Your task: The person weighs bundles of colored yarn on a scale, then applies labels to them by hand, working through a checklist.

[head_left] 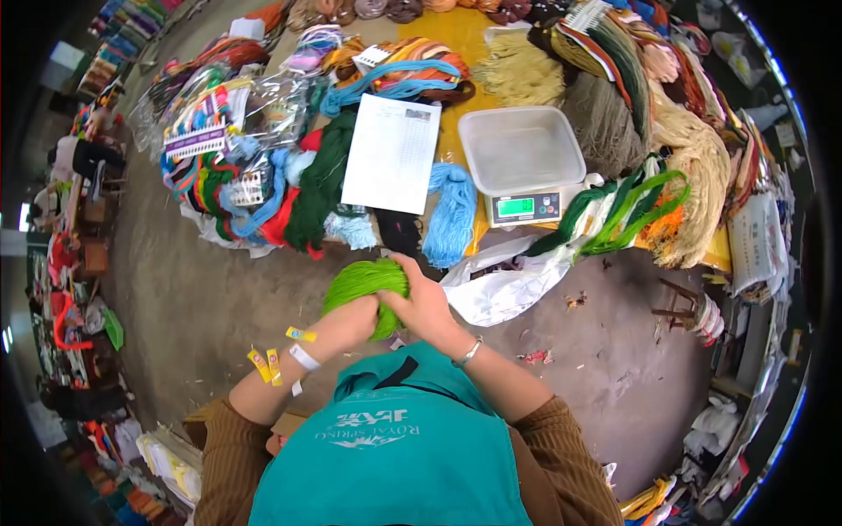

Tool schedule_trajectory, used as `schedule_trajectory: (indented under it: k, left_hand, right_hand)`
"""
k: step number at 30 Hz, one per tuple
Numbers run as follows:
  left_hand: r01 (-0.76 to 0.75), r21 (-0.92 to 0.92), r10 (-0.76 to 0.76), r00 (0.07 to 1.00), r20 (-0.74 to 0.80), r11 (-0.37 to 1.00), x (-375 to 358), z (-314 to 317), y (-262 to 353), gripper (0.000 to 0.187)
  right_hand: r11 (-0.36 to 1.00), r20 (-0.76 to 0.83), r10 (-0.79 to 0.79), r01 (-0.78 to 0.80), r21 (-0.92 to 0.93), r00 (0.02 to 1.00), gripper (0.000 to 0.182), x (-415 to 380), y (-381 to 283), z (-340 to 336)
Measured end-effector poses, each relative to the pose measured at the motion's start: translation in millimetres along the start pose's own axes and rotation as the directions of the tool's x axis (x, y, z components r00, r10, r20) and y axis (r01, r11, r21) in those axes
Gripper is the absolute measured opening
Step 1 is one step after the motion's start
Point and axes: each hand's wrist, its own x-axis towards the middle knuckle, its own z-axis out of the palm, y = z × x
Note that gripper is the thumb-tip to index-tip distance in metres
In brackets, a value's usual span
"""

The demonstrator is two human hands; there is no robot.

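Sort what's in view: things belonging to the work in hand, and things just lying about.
In hand:
- bright green bundle, held in left hand and right hand
- probably scale, tub

Apparently lying about:
- light-blue skein
- white plastic sheeting

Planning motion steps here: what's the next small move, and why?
I'd probably carry the green yarn forward and right, towards the plastic tray on the scale. Left hand and right hand both grip it, well short of the tray, which is uncovered with its display lit below.
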Motion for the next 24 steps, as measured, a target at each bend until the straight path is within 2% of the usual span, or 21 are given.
schedule_trajectory:
  k: [1, 2, 3, 4, 5, 6, 8, 9, 10, 12, 13, 15, 16, 17, 18, 19, 21, 22, 24]
  left_hand:
    - [0.072, 0.136, -0.091, 0.986, 0.138, 0.988, 6, -8, 21, 0.024]
    - [0.013, 0.297, -0.008, 1.0, -0.018, 0.955, 11, 4, 26, 0.016]
    - [-0.178, 0.344, 0.223, 0.97, -0.095, 0.922, 10, 3, 36, 0.015]
    - [-0.353, 0.403, 0.443, 0.883, -0.155, 0.844, 8, -1, 47, 0.014]
    - [-0.433, 0.473, 0.57, 0.798, -0.195, 0.767, 13, -6, 54, 0.014]
    - [-0.439, 0.473, 0.574, 0.797, -0.188, 0.764, 15, -16, 60, 0.014]
    - [-0.388, 0.511, 0.607, 0.697, -0.382, 0.767, 17, -37, 66, 0.015]
    - [-0.368, 0.425, 0.553, 0.667, -0.499, 0.827, 19, -47, 59, 0.016]
    - [-0.338, 0.408, 0.514, 0.713, -0.477, 0.848, 22, -60, 68, 0.018]
    - [-0.299, 0.324, 0.423, 0.79, -0.444, 0.898, 32, -59, 72, 0.023]
    - [-0.315, 0.317, 0.427, 0.811, -0.4, 0.895, 40, -51, 74, 0.024]
    - [-0.392, 0.302, 0.476, 0.83, -0.292, 0.869, 61, -36, 82, 0.026]
    - [-0.422, 0.306, 0.493, 0.844, -0.212, 0.854, 71, -28, 90, 0.025]
    - [-0.453, 0.306, 0.508, 0.852, -0.128, 0.837, 80, -19, 97, 0.025]
    - [-0.48, 0.275, 0.523, 0.845, -0.112, 0.833, 91, -3, 97, 0.023]
    - [-0.505, 0.234, 0.54, 0.834, -0.119, 0.831, 101, 10, 102, 0.022]
    - [-0.565, 0.163, 0.585, 0.802, -0.122, 0.809, 116, 22, 114, 0.021]
    - [-0.57, 0.161, 0.589, 0.8, -0.115, 0.806, 122, 23, 119, 0.021]
    - [-0.531, 0.059, 0.534, 0.838, -0.11, 0.845, 132, 25, 124, 0.021]
  right_hand:
    - [0.988, -0.048, 0.006, 0.002, 0.152, 0.999, 0.046, 3, 26, 7]
    - [0.954, -0.092, 0.016, 0.012, 0.299, 0.996, 0.036, 6, 53, 13]
    - [0.871, -0.036, 0.159, -0.123, 0.475, 0.987, 0.026, 10, 80, 15]
    - [0.822, -0.016, 0.153, -0.118, 0.557, 0.988, 0.026, 9, 99, 13]
    - [0.765, 0.003, 0.143, -0.113, 0.634, 0.99, 0.026, 5, 108, 4]
    - [0.811, 0.015, 0.029, -0.032, 0.584, 0.999, 0.026, -2, 117, -8]
    - [0.902, -0.035, 0.011, 0.005, 0.431, 0.999, 0.025, -15, 165, -22]
    - [0.929, -0.059, 0.092, -0.065, 0.365, 0.994, 0.026, -25, 191, -36]
    - [0.944, -0.09, 0.171, -0.137, 0.299, 0.981, 0.027, -34, 208, -49]
    - [0.953, -0.246, 0.221, -0.156, 0.26, 0.944, 0.028, -48, 197, -69]
    - [0.941, -0.173, 0.318, -0.288, 0.18, 0.932, 0.043, -52, 186, -88]
    - [0.983, -0.352, 0.0, 0.064, 0.171, 0.936, 0.063, -57, 155, -103]
    - [0.985, -0.296, -0.102, 0.138, 0.104, 0.95, 0.075, -56, 126, -116]
    - [0.977, -0.256, -0.199, 0.212, 0.022, 0.946, 0.075, -53, 104, -122]
    - [0.956, -0.208, -0.292, 0.286, -0.059, 0.933, 0.074, -50, 84, -125]
    - [0.927, -0.195, -0.371, 0.352, -0.128, 0.908, 0.065, -47, 65, -124]
    - [0.992, -0.218, -0.116, 0.104, -0.067, 0.969, 0.051, -47, 93, -101]
    - [0.998, -0.26, 0.021, -0.007, 0.055, 0.965, 0.04, -48, 98, -98]
    - [0.997, -0.288, 0.023, 0.0, 0.079, 0.957, 0.038, -53, 110, -108]
